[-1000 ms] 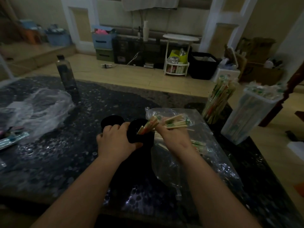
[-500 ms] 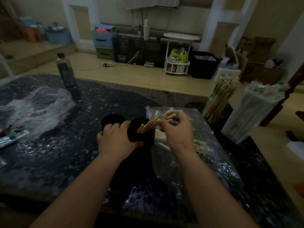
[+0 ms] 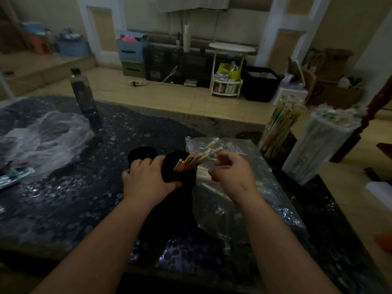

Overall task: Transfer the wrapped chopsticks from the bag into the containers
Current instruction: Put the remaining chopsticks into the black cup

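While your left hand (image 3: 148, 177) clamps the cup (image 3: 170, 166), hold steady.
Chopsticks (image 3: 195, 160) lean right of that grip; right hand (image 3: 231, 175) pinch unclear.

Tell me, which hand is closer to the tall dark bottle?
Left. The left hand grips a black container, nearer the camera and right of the bottle; the right hand sits farther right, above the plastic bag.

glossy clear plastic bag (image 3: 244, 200), matt black container (image 3: 180, 166)

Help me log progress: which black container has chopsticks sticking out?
The right black container, gripped by the left hand; wrapped chopsticks lean out of it. The other black container shows none.
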Tool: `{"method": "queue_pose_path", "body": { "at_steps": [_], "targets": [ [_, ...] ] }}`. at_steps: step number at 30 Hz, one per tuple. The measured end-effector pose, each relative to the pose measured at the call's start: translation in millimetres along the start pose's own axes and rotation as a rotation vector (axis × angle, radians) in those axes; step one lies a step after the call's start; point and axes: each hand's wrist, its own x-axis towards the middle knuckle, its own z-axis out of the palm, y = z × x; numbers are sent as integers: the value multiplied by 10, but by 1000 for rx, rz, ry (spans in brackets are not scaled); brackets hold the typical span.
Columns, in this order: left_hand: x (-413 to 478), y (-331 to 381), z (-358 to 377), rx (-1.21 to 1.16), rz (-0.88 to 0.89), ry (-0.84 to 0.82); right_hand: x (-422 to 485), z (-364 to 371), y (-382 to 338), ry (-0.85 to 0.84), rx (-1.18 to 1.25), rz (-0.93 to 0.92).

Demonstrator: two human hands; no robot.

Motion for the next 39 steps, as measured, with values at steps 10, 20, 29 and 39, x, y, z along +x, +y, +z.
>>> {"method": "queue_pose_path", "body": {
  "at_steps": [10, 20, 29, 39],
  "targets": [
    [2, 12, -1, 8, -14, -10, -21, -453, 84, -81, -505, 184],
    [6, 18, 8, 12, -22, -16, -52, -548, 250, -398, -924, 467],
    [13, -4, 15, 9, -15, -14, -103, -481, 511, -402, -1032, 577],
    [16, -1, 13, 9, -21, -14, -127, -408, 748, -104, -558, 272]
  ]
}}
